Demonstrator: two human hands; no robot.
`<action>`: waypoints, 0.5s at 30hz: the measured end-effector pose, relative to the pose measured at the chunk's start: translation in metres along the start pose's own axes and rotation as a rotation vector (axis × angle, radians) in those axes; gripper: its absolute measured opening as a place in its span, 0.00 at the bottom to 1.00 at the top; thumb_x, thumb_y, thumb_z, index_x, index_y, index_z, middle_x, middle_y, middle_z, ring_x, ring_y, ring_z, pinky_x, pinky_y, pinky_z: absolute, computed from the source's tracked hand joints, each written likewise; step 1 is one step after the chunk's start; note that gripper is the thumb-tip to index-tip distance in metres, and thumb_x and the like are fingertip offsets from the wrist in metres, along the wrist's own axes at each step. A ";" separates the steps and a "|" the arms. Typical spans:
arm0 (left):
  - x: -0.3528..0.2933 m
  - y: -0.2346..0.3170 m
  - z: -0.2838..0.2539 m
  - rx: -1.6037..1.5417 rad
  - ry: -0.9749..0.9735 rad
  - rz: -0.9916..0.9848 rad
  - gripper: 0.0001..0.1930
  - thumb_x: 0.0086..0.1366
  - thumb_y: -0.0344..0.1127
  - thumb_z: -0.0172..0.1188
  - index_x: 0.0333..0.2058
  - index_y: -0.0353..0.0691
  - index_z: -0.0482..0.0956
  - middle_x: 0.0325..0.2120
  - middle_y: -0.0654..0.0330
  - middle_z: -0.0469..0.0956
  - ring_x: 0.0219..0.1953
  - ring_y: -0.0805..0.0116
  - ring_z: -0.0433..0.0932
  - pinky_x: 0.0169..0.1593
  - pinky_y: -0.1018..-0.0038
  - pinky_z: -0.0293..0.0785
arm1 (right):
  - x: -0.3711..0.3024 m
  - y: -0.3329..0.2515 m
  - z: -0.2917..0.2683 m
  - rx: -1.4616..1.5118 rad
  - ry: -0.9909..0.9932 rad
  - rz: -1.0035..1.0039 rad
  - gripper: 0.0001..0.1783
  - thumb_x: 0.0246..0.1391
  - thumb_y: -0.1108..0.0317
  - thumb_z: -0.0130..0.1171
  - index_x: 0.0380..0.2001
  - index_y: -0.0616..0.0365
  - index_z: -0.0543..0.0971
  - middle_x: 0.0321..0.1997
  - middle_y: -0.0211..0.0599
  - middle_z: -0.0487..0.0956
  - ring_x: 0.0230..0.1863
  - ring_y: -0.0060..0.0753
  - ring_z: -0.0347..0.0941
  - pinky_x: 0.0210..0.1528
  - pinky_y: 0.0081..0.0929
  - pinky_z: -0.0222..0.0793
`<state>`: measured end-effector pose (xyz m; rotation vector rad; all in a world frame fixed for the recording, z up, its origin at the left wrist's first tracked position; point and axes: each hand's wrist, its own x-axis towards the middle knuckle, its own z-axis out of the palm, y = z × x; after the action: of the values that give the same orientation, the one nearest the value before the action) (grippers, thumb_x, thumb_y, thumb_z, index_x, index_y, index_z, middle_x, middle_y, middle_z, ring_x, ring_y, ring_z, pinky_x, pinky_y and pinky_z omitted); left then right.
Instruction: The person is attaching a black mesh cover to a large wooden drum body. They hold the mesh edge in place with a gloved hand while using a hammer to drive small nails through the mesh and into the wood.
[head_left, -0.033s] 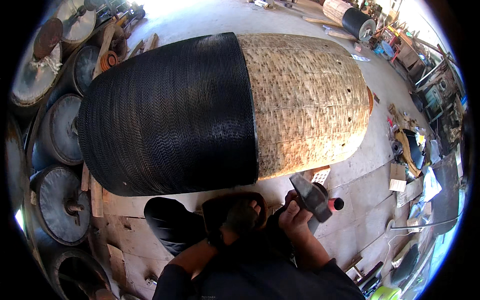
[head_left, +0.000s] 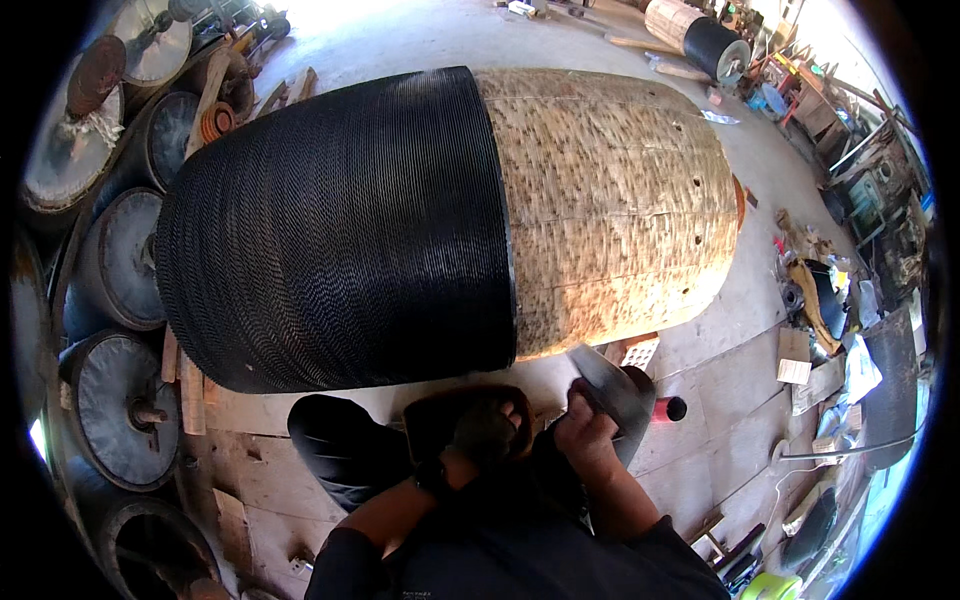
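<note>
My right hand [head_left: 587,430] is closed round the handle of a hammer, whose grey steel head [head_left: 612,383] is smeared by motion just above it. The handle is mostly hidden by my fist. At a dark brown open container [head_left: 420,420] between my knees is my left hand [head_left: 482,435], in a dark glove with bare fingertips. Its fingers are curled, and what they hold is hidden. Beyond both hands lies a large drum, its left part wound with ridged black material [head_left: 340,230] and its right part covered in mottled tan, wood-like strips [head_left: 610,210].
A red cylinder [head_left: 668,409] with a dark end is beside my right knee. Under the drum sits a perforated block [head_left: 640,349]. Several metal-ended rollers [head_left: 125,412] line the left side. Cardboard [head_left: 795,356] and scraps lie at right. Another part-wrapped drum [head_left: 700,40] stands far right.
The hammer head has tilted and shifted slightly left and up, and now blurs. My right hand has turned with it. My left hand stays nearly in place.
</note>
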<state>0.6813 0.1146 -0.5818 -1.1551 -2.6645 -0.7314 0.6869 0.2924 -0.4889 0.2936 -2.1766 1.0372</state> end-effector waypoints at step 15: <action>0.000 0.003 0.008 -0.074 -0.040 -0.129 0.14 0.69 0.38 0.50 0.37 0.34 0.81 0.39 0.46 0.81 0.40 0.49 0.79 0.45 0.60 0.76 | 0.001 0.001 0.019 -0.202 -0.234 0.420 0.12 0.63 0.64 0.56 0.37 0.63 0.72 0.23 0.55 0.77 0.26 0.62 0.77 0.26 0.46 0.70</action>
<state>0.6841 0.1198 -0.5874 -1.0327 -2.7883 -0.8430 0.6762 0.2793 -0.4970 -0.1526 -2.6031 1.0300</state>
